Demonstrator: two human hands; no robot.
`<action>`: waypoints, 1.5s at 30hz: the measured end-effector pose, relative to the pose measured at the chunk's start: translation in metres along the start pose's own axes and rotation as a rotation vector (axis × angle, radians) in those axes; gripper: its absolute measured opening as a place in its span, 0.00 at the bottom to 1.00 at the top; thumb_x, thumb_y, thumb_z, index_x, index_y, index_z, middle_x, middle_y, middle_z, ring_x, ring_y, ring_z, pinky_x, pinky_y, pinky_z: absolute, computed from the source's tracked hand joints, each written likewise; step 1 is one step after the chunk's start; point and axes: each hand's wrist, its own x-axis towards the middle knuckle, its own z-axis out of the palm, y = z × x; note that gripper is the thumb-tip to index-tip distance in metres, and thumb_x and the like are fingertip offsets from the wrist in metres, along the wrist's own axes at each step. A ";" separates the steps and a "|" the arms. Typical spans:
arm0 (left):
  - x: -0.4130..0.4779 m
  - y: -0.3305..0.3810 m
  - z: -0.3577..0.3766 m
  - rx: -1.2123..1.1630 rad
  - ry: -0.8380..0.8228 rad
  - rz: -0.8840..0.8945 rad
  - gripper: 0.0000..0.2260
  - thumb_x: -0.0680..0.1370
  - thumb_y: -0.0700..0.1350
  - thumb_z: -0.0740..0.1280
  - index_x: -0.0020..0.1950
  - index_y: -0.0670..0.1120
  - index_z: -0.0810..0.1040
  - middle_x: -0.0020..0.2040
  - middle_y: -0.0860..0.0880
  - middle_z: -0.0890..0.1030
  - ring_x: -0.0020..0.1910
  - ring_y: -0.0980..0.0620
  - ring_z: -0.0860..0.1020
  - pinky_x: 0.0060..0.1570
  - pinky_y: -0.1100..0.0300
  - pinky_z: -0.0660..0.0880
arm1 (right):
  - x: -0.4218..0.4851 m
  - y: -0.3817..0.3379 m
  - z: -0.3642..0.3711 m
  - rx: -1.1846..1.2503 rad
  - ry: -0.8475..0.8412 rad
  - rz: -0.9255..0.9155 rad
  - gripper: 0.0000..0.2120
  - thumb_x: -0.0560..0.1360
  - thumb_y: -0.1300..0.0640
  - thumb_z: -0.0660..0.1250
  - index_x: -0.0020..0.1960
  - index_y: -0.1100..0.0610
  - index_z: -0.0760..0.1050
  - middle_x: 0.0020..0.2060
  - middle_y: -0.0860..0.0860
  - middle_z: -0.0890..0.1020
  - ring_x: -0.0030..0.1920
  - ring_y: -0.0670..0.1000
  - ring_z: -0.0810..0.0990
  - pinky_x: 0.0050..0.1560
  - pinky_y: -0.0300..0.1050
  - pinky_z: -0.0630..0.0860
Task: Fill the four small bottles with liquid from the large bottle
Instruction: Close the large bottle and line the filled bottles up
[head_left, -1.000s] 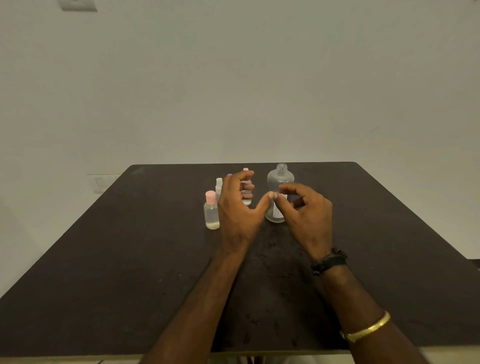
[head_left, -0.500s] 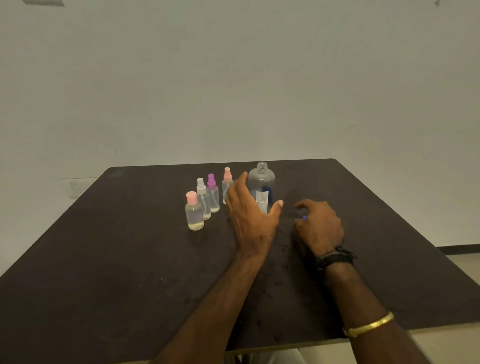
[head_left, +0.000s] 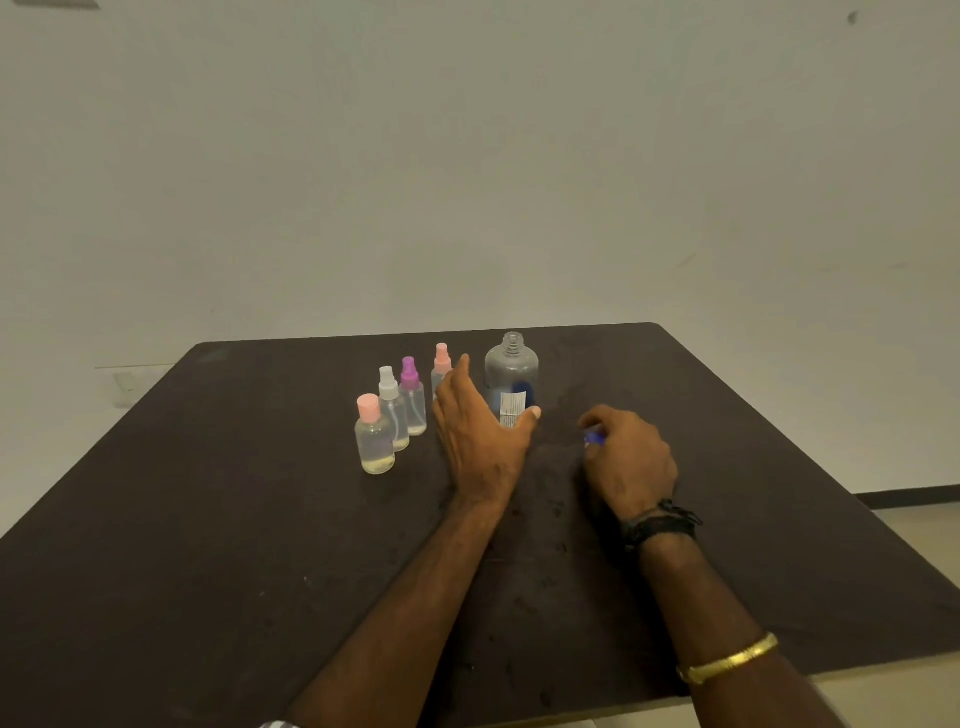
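Note:
The large clear bottle (head_left: 511, 376) stands uncapped and upright near the table's far middle. My left hand (head_left: 480, 431) is spread open just in front and left of it, thumb near its base. Left of that stand the small bottles: a pink flat-capped bottle (head_left: 374, 439) with pale liquid, a white spray bottle (head_left: 392, 408), a purple spray bottle (head_left: 413, 397) and a pink spray bottle (head_left: 441, 364), partly hidden behind my left hand. My right hand (head_left: 628, 460) rests on the table, fingers curled round a small blue cap (head_left: 595, 439).
The dark table (head_left: 208, 519) has rounded far corners and a near edge at the frame's bottom. A plain wall rises behind it. Floor shows past the right edge.
My hands have parted: the right one came down to the table with the blue cap, the left opened beside the large bottle. The camera has shifted, so the bottles sit further left in the view.

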 end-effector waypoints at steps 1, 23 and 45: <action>0.001 -0.001 0.000 -0.011 -0.003 -0.006 0.43 0.70 0.51 0.80 0.78 0.42 0.62 0.78 0.44 0.65 0.76 0.43 0.63 0.73 0.41 0.66 | -0.001 -0.003 -0.001 0.039 0.051 -0.025 0.11 0.80 0.55 0.67 0.61 0.45 0.79 0.58 0.50 0.82 0.53 0.53 0.81 0.52 0.51 0.82; 0.008 -0.011 0.007 -0.261 -0.012 0.059 0.29 0.75 0.46 0.77 0.74 0.48 0.70 0.68 0.55 0.75 0.68 0.55 0.75 0.67 0.50 0.76 | 0.030 -0.088 0.003 0.646 0.438 -0.452 0.09 0.78 0.61 0.71 0.58 0.58 0.82 0.53 0.50 0.84 0.52 0.44 0.81 0.56 0.44 0.81; 0.013 -0.013 0.004 -0.291 -0.070 0.015 0.31 0.74 0.42 0.77 0.75 0.46 0.70 0.70 0.51 0.77 0.69 0.57 0.75 0.66 0.51 0.77 | 0.035 -0.085 0.006 0.846 0.276 -0.373 0.09 0.75 0.61 0.71 0.53 0.51 0.81 0.50 0.37 0.83 0.56 0.38 0.81 0.56 0.32 0.77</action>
